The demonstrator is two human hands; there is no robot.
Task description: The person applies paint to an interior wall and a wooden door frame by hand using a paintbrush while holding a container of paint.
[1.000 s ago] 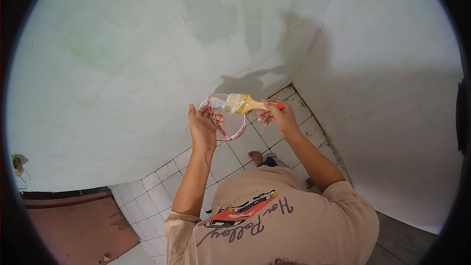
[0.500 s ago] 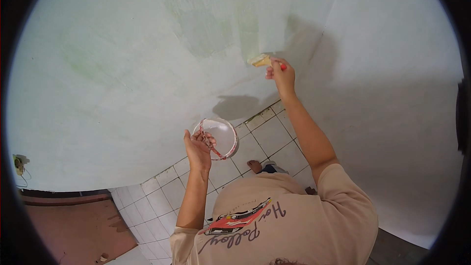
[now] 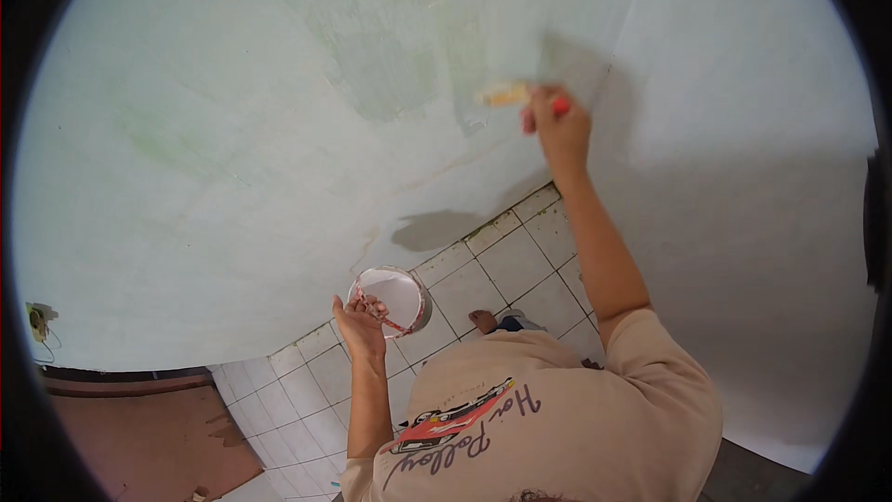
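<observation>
My right hand (image 3: pixel 560 130) is closed on the red handle of a paintbrush (image 3: pixel 505 95), whose pale bristles point left by the wall. Both hand and brush are smeared by motion. Low on the left, my left hand (image 3: pixel 361 327) has its fingers curled round the red-and-white handle of a white bucket (image 3: pixel 400 293). The bucket hangs tilted with its mouth toward me, pale inside; how much paint it holds I cannot tell. In front of me rises the pale green wall (image 3: pixel 260 214), with darker, damp-looking patches (image 3: pixel 386 74) left of the brush.
White floor tiles (image 3: pixel 506 265) with dark joints meet the foot of the wall. My bare foot (image 3: pixel 482 321) stands on them. At the lower left lies a reddish-brown surface (image 3: pixel 149 428). A small fixture with loose wires (image 3: pixel 39 321) sits on the wall at far left.
My right hand and the brush have moved up and to the right. My left hand has lowered the bucket and drawn it slightly left, nearer to my body.
</observation>
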